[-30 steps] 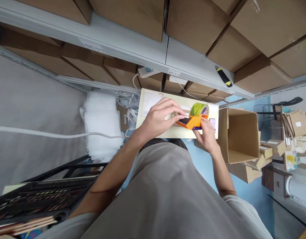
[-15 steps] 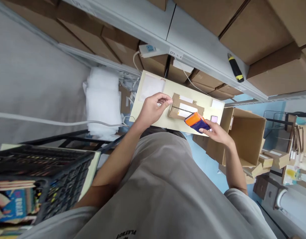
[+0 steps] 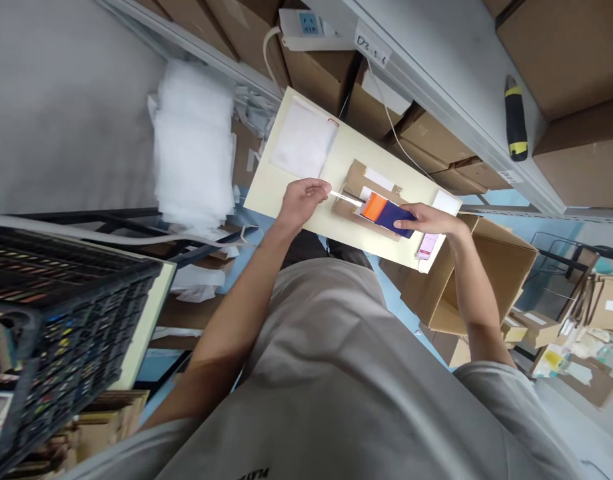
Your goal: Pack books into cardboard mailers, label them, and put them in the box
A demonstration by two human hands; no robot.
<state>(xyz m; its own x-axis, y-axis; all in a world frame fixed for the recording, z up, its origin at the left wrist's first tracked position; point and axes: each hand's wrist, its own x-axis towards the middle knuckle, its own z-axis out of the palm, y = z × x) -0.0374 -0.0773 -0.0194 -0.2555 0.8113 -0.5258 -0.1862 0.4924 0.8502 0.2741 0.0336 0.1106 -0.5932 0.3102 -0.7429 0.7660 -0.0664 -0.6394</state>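
Observation:
My right hand (image 3: 426,219) is closed around an orange and dark-blue block-shaped object (image 3: 388,215), held above a brown cardboard piece (image 3: 354,172). A thin pale strip (image 3: 347,198) runs from the orange end to the pinched fingertips of my left hand (image 3: 304,202). White labels show on the cardboard, which lies on a cream tabletop (image 3: 266,175); the object and strip partly cover it. Near my right hand a phone (image 3: 427,245) with a lit screen rests by the table's edge.
White sheets (image 3: 302,137) lie on the table's left. An open cardboard box (image 3: 506,263) stands right of the table. A shelf (image 3: 436,87) beyond carries boxes and a black-and-yellow utility knife (image 3: 516,120). A black crate (image 3: 91,333) and stacked white packing sheets (image 3: 194,147) are at left.
The orange and dark-blue object has turned and is held more level, slightly nearer the left hand. My left hand has moved slightly left and stays pinched. The view has shifted.

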